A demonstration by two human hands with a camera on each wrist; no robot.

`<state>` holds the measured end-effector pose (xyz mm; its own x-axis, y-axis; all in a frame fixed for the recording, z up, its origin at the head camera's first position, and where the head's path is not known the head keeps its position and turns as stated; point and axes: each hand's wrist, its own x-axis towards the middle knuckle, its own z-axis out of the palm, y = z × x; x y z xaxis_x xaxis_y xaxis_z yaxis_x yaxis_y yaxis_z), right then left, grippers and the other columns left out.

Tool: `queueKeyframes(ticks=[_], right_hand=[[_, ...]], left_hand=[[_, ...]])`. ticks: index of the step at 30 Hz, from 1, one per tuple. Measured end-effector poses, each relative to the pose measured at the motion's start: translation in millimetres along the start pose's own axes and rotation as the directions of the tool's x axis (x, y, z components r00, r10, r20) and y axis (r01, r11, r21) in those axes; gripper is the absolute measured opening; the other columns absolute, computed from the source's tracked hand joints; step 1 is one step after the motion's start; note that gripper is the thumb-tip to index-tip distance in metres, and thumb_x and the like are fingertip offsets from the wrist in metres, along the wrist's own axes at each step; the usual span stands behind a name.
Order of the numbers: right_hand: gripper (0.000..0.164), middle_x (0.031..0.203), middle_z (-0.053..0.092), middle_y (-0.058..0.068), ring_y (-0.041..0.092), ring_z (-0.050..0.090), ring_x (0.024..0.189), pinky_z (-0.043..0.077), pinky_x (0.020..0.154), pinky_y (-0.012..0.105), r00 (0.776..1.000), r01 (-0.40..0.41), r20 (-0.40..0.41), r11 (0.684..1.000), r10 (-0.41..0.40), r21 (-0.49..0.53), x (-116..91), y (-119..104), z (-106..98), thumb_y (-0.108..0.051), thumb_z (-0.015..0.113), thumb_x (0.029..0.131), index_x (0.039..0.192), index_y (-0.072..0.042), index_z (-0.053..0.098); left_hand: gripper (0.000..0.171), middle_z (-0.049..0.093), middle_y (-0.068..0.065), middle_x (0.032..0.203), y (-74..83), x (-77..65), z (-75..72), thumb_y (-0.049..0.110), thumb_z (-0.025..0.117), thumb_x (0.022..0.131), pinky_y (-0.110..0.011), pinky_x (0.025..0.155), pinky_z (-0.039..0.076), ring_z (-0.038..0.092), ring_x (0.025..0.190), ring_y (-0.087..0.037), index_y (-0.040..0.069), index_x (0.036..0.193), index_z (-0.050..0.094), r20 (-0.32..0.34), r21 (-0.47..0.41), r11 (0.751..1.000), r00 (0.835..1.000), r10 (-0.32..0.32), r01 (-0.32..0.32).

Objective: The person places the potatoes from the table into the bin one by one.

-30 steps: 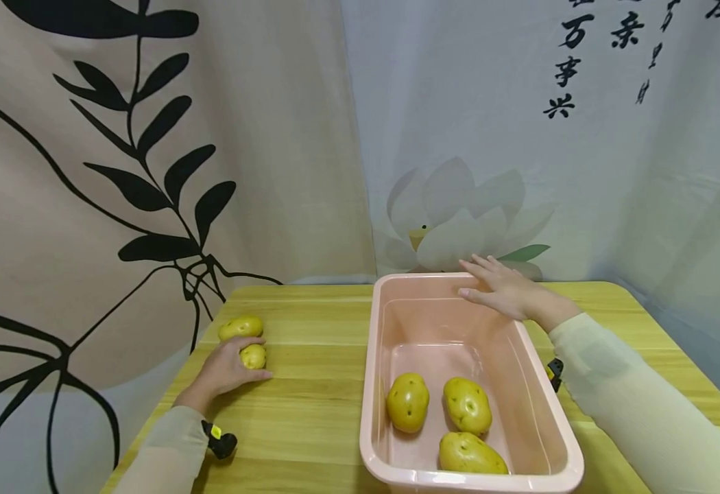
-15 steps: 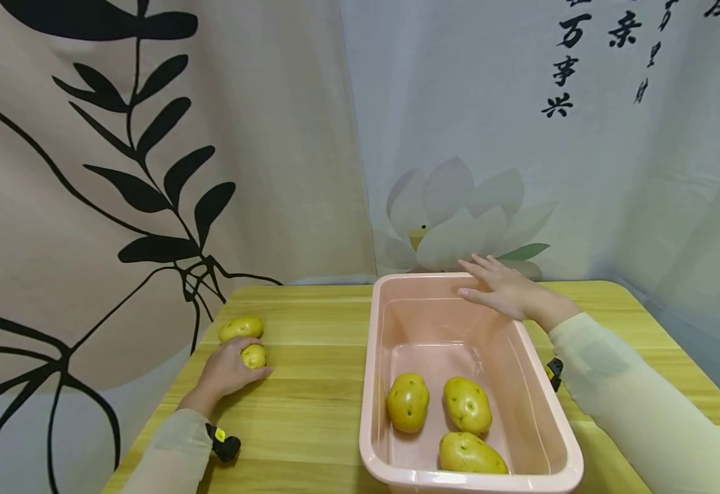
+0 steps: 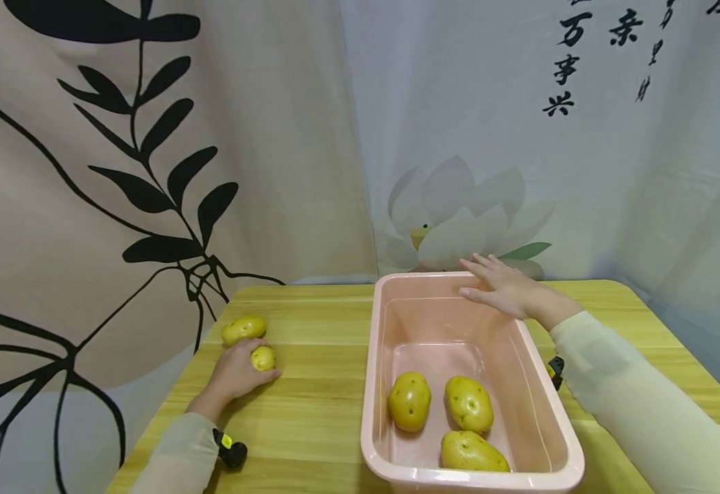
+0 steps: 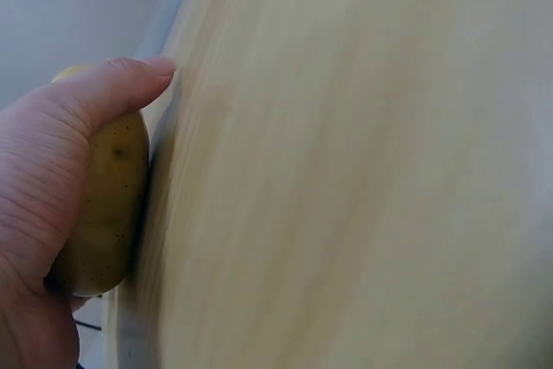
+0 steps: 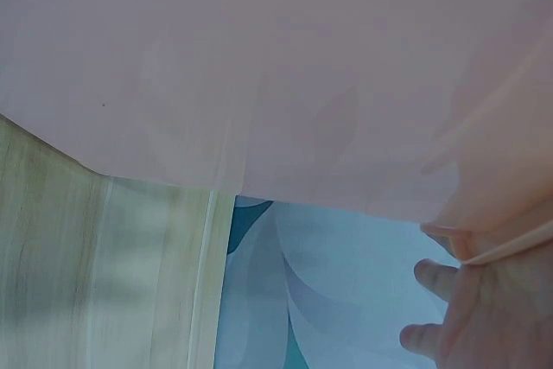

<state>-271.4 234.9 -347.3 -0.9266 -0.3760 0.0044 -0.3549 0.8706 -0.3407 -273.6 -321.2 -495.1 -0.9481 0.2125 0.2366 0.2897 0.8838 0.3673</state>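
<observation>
At the table's left side my left hand (image 3: 236, 374) grips a yellow potato (image 3: 264, 358), thumb on the near side and fingers over the far side. The left wrist view shows this potato (image 4: 112, 205) in the palm, close by the wooden surface. Just behind it lies another potato (image 3: 244, 329). My right hand (image 3: 500, 285) rests with spread, straight fingers on the far right corner of a pink plastic tub (image 3: 369, 384); in the right wrist view its fingertips (image 5: 423, 339) show past the rim. Inside the tub are three potatoes: one at left (image 3: 409, 401), one at right (image 3: 469, 403), one nearest (image 3: 474, 451).
The tub stands on a yellow wood-grain table (image 3: 317, 412), right of centre. Behind the table hangs a printed curtain (image 3: 286, 137) with leaves, a lotus and written characters. Each wrist bears a small black camera, the left one (image 3: 232, 453) close over the table.
My left hand has shifted slightly right with the potato in its grip, drawing it a little away from the potato behind. My right hand keeps its place on the tub.
</observation>
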Motion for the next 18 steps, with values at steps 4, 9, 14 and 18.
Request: queueKeyframes(ticks=[4,9,14,18], right_hand=[[0.081,0.159,0.010,0.017,0.044,0.001,0.143,0.007,0.106,0.070,1.000,0.007,-0.004,1.000,-0.007,-0.008,1,1,1,-0.066,0.038,0.093,0.154,-0.017,0.021],[0.080,0.159,0.009,0.017,0.044,0.000,0.143,0.006,0.106,0.070,1.000,0.009,0.001,1.000,-0.009,-0.007,3,0,0,-0.066,0.038,0.093,0.155,-0.017,0.020],[0.080,0.159,0.009,0.017,0.043,0.000,0.143,0.006,0.106,0.070,1.000,0.008,0.003,1.000,-0.008,0.002,2,1,-1,-0.066,0.039,0.093,0.155,-0.017,0.020],[0.081,0.159,0.010,0.017,0.043,0.001,0.143,0.007,0.106,0.070,1.000,0.012,0.005,1.000,-0.012,0.009,2,1,-1,-0.065,0.040,0.093,0.154,-0.017,0.021]], left_hand=[[0.069,0.059,-0.012,0.123,11.6,-3.8,5.0,0.052,0.082,0.068,-0.054,0.087,0.045,0.057,0.109,-0.035,0.014,0.121,0.063,0.012,-0.012,1.000,1.000,0.024,-0.024],[0.064,0.060,-0.003,0.119,29.5,-4.6,13.8,0.052,0.084,0.066,-0.045,0.082,0.049,0.060,0.102,-0.024,0.020,0.118,0.065,0.030,-0.061,0.997,0.998,0.055,-0.053],[0.065,0.061,0.003,0.116,49.6,-4.6,20.9,0.052,0.086,0.063,-0.038,0.080,0.049,0.059,0.098,-0.016,0.021,0.117,0.065,0.043,-0.097,0.990,0.994,0.104,-0.099],[0.064,0.061,0.003,0.117,65.5,-6.0,25.0,0.049,0.087,0.063,-0.039,0.083,0.048,0.059,0.101,-0.016,0.021,0.116,0.066,0.052,-0.124,0.982,0.988,0.147,-0.140]])
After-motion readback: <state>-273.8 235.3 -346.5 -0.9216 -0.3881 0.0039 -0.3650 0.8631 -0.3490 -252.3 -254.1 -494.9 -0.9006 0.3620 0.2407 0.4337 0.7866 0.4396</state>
